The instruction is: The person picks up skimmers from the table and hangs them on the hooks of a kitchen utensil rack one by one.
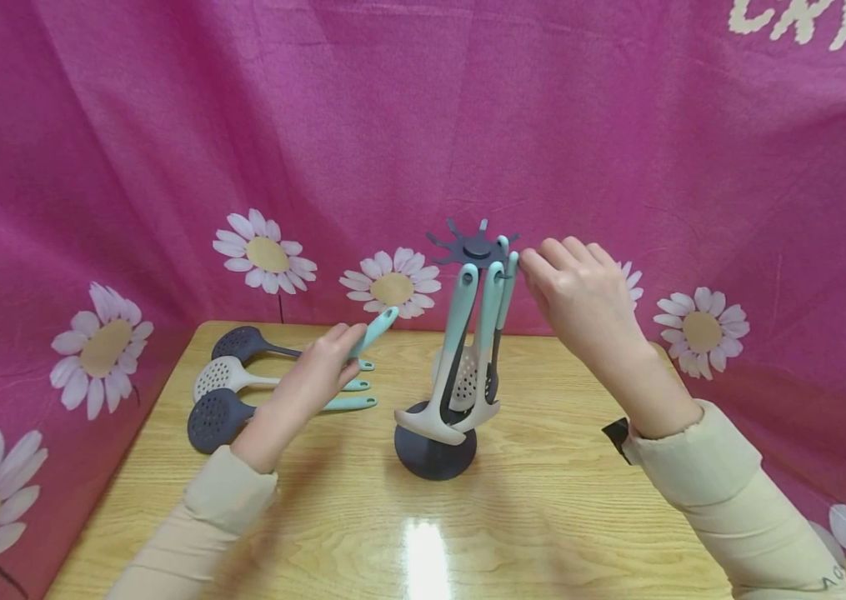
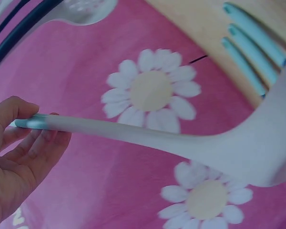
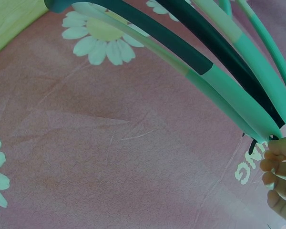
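In the head view my left hand [image 1: 321, 367] pinches the mint end of a light grey utensil [image 2: 114, 131]. Its broad, curved head runs out of the left wrist view, so its exact kind is unclear. My right hand [image 1: 583, 292] is at the stand's right side, with curled fingers at the tip of a mint handle. That handle belongs to a dark utensil [image 3: 162, 43], and the fingertips appear to pinch its holed end. A dark stand [image 1: 433, 458] carries several hanging utensils, including two light grey ones [image 1: 438, 396] in front. Its spoked top [image 1: 477, 247] has bare hooks on the left.
Three skimmers lie on the wooden table [image 1: 558, 517] at the left: a dark one [image 1: 238, 342] at the back, a light grey one [image 1: 218, 377], and another dark one [image 1: 216, 421] in front. A pink cloth [image 1: 362, 142] with daisies hangs behind the table.
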The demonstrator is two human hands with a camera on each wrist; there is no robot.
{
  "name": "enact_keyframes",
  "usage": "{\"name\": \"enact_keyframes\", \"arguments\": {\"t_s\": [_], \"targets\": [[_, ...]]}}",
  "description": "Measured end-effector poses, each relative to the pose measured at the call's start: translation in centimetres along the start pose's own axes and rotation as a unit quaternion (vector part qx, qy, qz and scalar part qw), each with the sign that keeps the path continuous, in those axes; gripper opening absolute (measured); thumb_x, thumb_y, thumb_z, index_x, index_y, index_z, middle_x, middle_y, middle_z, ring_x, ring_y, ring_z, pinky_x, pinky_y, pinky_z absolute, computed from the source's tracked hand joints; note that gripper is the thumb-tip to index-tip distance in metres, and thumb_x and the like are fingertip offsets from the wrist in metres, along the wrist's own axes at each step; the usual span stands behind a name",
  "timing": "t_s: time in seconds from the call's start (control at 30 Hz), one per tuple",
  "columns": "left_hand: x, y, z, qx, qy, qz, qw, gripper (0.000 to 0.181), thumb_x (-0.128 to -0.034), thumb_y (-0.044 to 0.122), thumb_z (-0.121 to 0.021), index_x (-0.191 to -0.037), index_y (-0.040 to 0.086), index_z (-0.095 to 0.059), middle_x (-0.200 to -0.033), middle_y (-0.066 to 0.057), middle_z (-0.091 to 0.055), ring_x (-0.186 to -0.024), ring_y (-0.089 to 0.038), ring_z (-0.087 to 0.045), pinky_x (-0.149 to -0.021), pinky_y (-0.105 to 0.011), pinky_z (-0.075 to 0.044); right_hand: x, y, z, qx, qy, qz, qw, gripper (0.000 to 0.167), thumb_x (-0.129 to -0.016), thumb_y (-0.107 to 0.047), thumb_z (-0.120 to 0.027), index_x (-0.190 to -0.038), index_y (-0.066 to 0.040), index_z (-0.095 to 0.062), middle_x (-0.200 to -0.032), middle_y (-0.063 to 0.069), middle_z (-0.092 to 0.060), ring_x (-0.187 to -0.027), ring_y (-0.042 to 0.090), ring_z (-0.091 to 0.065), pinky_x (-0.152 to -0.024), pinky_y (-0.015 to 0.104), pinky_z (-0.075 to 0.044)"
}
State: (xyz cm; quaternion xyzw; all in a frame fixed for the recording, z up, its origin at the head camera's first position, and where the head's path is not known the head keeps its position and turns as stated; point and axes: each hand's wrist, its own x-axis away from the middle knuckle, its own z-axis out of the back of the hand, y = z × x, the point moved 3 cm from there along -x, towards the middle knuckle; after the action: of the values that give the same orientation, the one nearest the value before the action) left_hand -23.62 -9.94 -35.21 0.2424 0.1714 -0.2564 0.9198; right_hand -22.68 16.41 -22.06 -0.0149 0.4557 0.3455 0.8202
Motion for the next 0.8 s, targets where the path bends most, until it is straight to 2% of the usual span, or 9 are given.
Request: {"name": "enact_keyframes", "arguments": {"t_s": [0.3,0.5,0.8], "targets": [[-0.8,2.5,2.8,0.052,0.056,-0.035,0.9965,0.043,-0.0794,-0.003,-0.061,-0.121,-0.003,-0.051,-0.093,-0.013,-0.056,-0.074,-0.02,-0.055,-0.068,-0.034,-0.053,0.0,0.0,0.0,0.0,-0.002,-0.001,1.0,0.004,-0.083,0.001,-0.055,-0.079,-0.001,-0.056,-0.065,0.009,-0.049,-0.058,0.027,-0.045,-0.051,0.035,-0.035],[-1.2,3.6,3.8,0.069,0.089,-0.064,0.9916,0.037,-0.0791,-0.004,-0.059,-0.115,-0.003,-0.054,-0.097,-0.013,-0.057,-0.078,-0.02,-0.055,-0.07,-0.033,-0.053,0.0,0.0,0.0,-0.001,0.0,-0.001,1.0,0.005,-0.084,0.001,-0.055,-0.08,-0.001,-0.057,-0.065,0.009,-0.05,-0.058,0.027,-0.045,-0.051,0.035,-0.035],[-1.7,4.9,4.8,0.108,0.108,-0.059,0.9865,0.042,-0.0804,-0.002,-0.06,-0.122,-0.001,-0.052,-0.103,-0.013,-0.058,-0.081,-0.021,-0.057,-0.072,-0.034,-0.053,0.0,0.0,0.0,0.0,0.002,-0.003,1.0,0.004,-0.083,0.001,-0.054,-0.08,-0.001,-0.057,-0.066,0.01,-0.05,-0.059,0.027,-0.046,-0.052,0.036,-0.036]]}}
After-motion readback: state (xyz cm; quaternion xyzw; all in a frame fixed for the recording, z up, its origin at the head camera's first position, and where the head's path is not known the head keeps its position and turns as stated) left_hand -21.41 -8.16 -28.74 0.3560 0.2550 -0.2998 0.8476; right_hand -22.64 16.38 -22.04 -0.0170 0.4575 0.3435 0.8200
